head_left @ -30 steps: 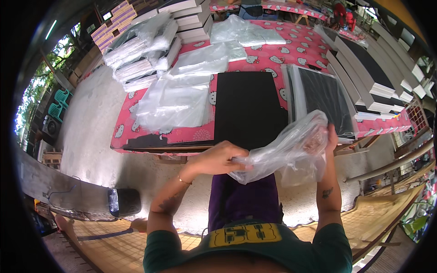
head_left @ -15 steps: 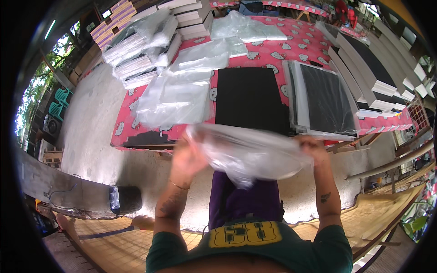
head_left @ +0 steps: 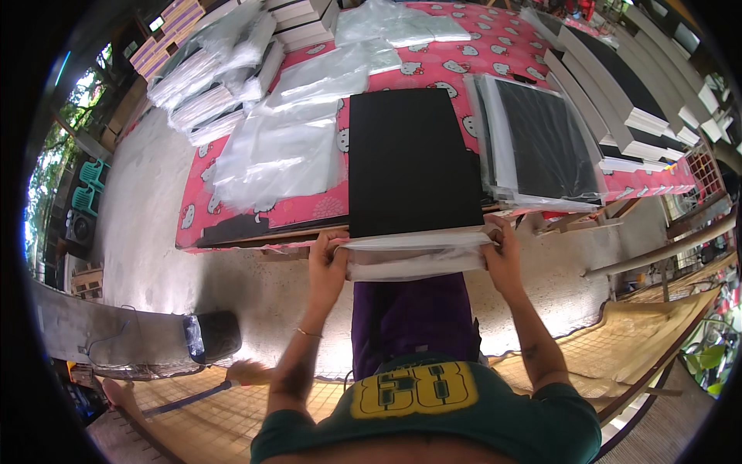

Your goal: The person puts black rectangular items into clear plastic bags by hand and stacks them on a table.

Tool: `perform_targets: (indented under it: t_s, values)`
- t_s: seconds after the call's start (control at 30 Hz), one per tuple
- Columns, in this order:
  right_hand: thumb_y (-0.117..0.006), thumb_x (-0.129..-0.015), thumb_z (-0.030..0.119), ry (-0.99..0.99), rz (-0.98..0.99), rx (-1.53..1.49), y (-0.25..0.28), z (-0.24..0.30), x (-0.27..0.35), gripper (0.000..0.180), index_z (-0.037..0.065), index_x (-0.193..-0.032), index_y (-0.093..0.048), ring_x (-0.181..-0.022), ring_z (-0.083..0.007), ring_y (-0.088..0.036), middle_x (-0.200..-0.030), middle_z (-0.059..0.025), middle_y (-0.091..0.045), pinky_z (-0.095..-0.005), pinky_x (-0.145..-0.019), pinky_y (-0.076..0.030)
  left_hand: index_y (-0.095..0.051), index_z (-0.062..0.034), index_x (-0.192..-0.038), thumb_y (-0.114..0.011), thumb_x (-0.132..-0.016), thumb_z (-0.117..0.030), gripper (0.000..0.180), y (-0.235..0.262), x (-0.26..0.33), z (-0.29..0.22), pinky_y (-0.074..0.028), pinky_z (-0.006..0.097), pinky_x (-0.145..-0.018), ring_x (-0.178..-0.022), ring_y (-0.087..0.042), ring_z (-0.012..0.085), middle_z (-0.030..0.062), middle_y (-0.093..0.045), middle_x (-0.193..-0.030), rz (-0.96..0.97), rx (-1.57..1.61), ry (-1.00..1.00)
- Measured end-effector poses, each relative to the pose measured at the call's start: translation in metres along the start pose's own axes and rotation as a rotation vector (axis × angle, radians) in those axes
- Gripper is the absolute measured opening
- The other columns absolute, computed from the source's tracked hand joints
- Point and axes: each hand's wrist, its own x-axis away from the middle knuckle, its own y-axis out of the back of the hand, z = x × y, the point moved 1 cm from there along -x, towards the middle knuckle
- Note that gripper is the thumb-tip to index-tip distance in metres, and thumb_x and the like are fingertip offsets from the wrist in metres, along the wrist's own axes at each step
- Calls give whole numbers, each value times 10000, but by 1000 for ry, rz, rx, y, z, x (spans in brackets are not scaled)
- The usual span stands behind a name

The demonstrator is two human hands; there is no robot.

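A clear plastic bag [head_left: 417,265] is stretched sideways between my two hands at the table's front edge. My left hand [head_left: 329,259] pinches its left corner, and my right hand [head_left: 501,246] grips the right one. The bag's upper edge meets the near end of a black rectangular board [head_left: 413,162], which lies flat on the table; whether the board's end is inside the bag I cannot tell. To the left lies a pile of clear plastic bags [head_left: 278,166]. Right of the board rests a stack of black boards in clear plastic [head_left: 541,139].
A pink patterned cloth [head_left: 440,66] covers the table. Stacked boards [head_left: 618,100] stand along the right side, and plastic-wrapped stacks [head_left: 209,77] at the far left. Behind my left arm is a dark-seated bench [head_left: 212,338]; a broom [head_left: 247,373] lies near it.
The bag was loose and billowing above the front edge; now it is drawn straight against the black board's near end. My hands have come closer together.
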Motion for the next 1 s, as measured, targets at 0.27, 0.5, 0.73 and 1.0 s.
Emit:
perform_targets:
  t_s: [0.27,0.5,0.73,1.0]
  values:
    - [-516,-868,-40,91,-234,176,-7,1,-1,354,44,-1206,-579,-596,-72,-522,-803,-67,-624,-230,-541,-437,-529,27,-1281,-531,-885,-35,401,-14,6,3,-467,237,-605,-664,-549,74,66,-625,-833,-97,80,43]
    - [-616,-819,-47,139,-58,-374,27,64,17,203,40,-989,-547,-731,-94,-603,-863,-78,-638,-230,-612,-475,-610,7,-833,-602,-828,-15,25,31,20,-50,-495,267,-720,-771,-591,98,62,-642,-862,-49,515,-1]
    - [-536,-917,146,212,292,-1079,40,194,-14,439,42,-1330,-430,-1150,-217,-530,-1237,-113,-561,-402,-1028,-391,-440,-30,-1332,-569,-883,-124,476,36,-19,-180,-512,414,-863,-893,-644,244,122,-647,-1021,-52,1233,-211]
    - [-533,-943,189,-54,210,-1241,20,102,-143,293,59,-1205,-530,-1052,-180,-597,-1144,-78,-629,-442,-997,-425,-544,-46,-1191,-544,-888,-53,303,0,-153,-84,-491,387,-885,-1018,-618,188,54,-654,-1108,132,1219,32]
